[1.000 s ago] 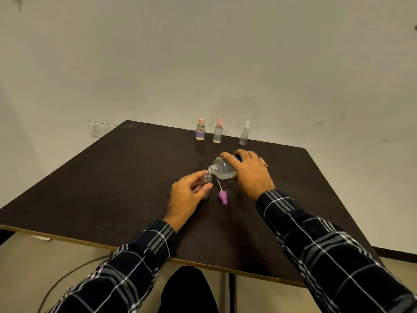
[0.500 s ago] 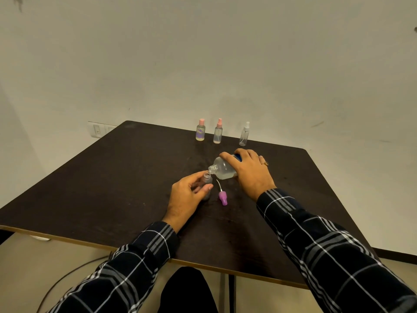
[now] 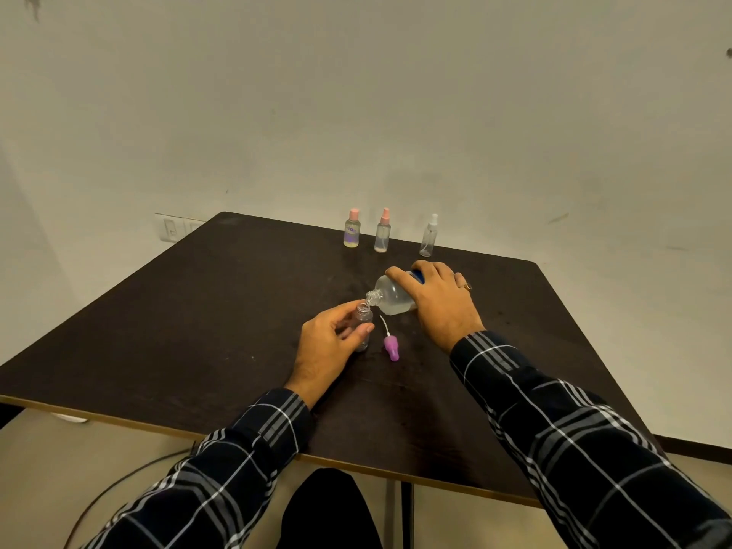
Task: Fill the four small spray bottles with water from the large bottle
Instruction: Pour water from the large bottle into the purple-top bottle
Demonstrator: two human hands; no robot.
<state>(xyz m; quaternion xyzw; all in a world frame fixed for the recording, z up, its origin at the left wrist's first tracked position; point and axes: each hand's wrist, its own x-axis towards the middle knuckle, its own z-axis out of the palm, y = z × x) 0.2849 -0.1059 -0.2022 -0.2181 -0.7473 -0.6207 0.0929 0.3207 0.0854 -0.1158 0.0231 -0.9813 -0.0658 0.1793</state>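
My left hand (image 3: 328,346) grips a small open spray bottle (image 3: 363,317) that stands upright on the dark table (image 3: 198,311). My right hand (image 3: 439,301) holds the large clear bottle (image 3: 390,297) tilted on its side, its open mouth just above the small bottle's neck. The purple spray cap (image 3: 391,346) with its white tube lies on the table just right of the small bottle. Three more small spray bottles stand in a row at the far edge: a pink-capped one (image 3: 352,229), another pink-capped one (image 3: 383,231) and a white-capped one (image 3: 429,236).
The table's near edge (image 3: 356,465) runs across the lower frame with my knee below it. A wall socket (image 3: 174,228) sits on the wall at far left. A cable (image 3: 115,489) lies on the floor at lower left.
Both hands stay nearly still. The large bottle remains tilted over the small bottle's mouth, perhaps raised very slightly.
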